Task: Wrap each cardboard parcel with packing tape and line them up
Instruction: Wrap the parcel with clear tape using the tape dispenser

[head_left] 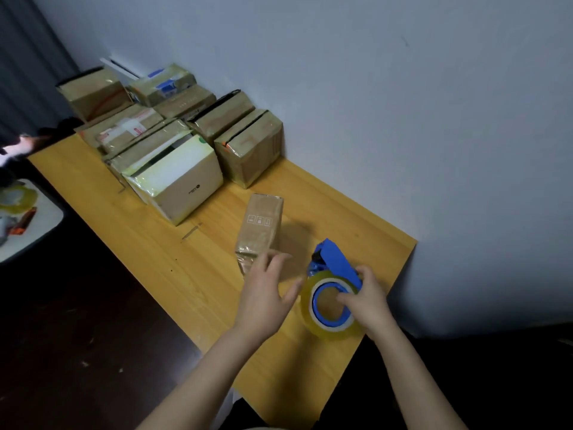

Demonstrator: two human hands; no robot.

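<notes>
On the table (161, 274), the right hand (369, 301) grips the tape dispenser (331, 293), while the left hand (266, 293), fingers spread loose, hovers at the near end of a small parcel (260, 231).

Right hand (367, 297) holds tape dispenser (333, 293); open left hand (263, 293) by small parcel (262, 228) on table (173, 252)
</notes>
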